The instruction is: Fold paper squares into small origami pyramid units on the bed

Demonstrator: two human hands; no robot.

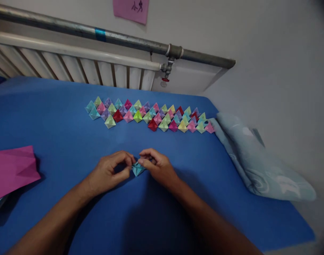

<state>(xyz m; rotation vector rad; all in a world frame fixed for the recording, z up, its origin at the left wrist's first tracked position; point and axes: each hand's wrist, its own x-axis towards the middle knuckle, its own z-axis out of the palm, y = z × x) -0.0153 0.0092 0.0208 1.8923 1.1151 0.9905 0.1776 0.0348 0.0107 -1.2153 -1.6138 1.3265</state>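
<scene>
A small teal folded paper piece [138,169] sits between my hands, just above or on the blue surface. My left hand [112,168] pinches its left corner between thumb and fingers. On the other side, the thumb and fingers of my right hand [158,165] close on its right edge and cover part of it. Beyond both hands lie rows of small folded paper pieces [138,116] in red, pink, green, yellow, purple and teal, set close together in a long band.
Magenta paper sheets [14,171] with creases lie at the left. A folded pale blue-green blanket [257,163] rests at the right edge of the blue surface [63,141]. Behind stand a white radiator [82,69], a metal pipe [132,40] and a red-handled valve [165,79].
</scene>
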